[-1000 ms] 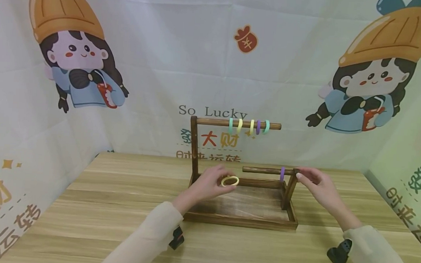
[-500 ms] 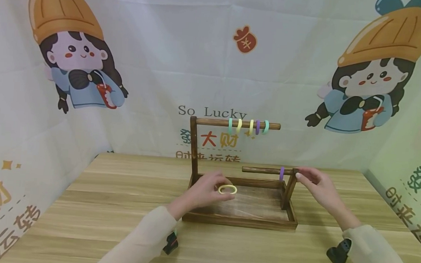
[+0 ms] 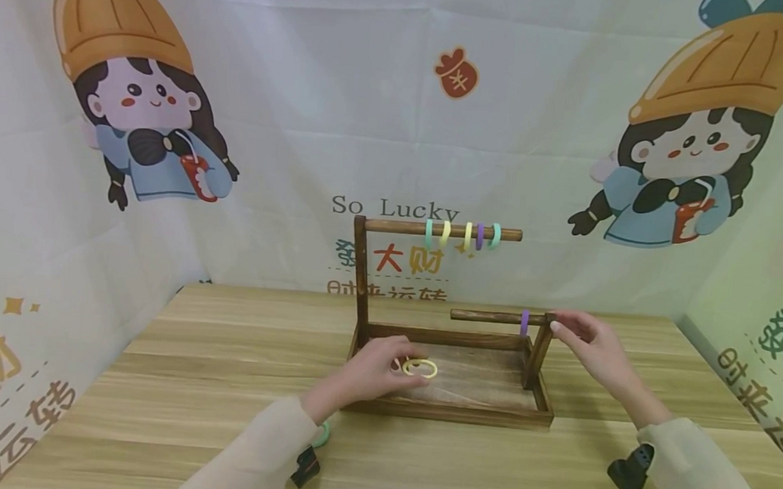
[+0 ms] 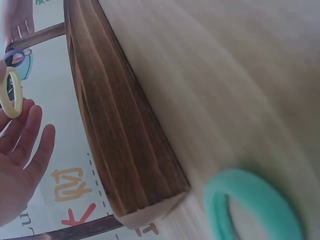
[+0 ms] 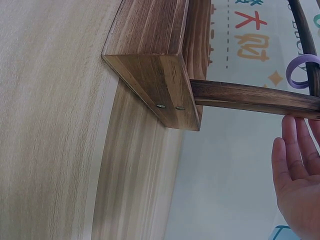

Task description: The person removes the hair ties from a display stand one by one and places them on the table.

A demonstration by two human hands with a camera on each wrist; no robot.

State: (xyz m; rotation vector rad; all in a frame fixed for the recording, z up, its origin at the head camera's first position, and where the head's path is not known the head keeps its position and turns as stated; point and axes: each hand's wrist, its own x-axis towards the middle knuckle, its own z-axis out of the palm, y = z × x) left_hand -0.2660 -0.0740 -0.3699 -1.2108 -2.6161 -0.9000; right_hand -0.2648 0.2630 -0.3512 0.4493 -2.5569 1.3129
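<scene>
My left hand [image 3: 372, 368] pinches a yellow ring [image 4: 18, 95] between thumb and fingers, over the tray part of a dark wooden two-bar rack [image 3: 448, 411]. In the left wrist view its other fingers are spread. My right hand [image 3: 592, 346] holds the top of the rack's short right post [image 3: 539, 357], thumb on the near side; in the right wrist view straight fingertips touch the post. A purple ring [image 3: 525, 322] hangs on the lower bar [image 3: 482, 317], beside that post. Several green, yellow and purple rings hang on the upper bar [image 3: 393, 227].
A green ring [image 4: 250, 182] lies on the wood-grain table [image 3: 218, 384] in front of the rack's left end, partly hidden by my left sleeve in the head view. A printed cloth [image 3: 289, 154] hangs behind and at both sides.
My left hand has moved down and slightly left with the yellow ring, lower over the tray. The green ring on the table has come into sight beside the sleeve. My right hand stays put.
</scene>
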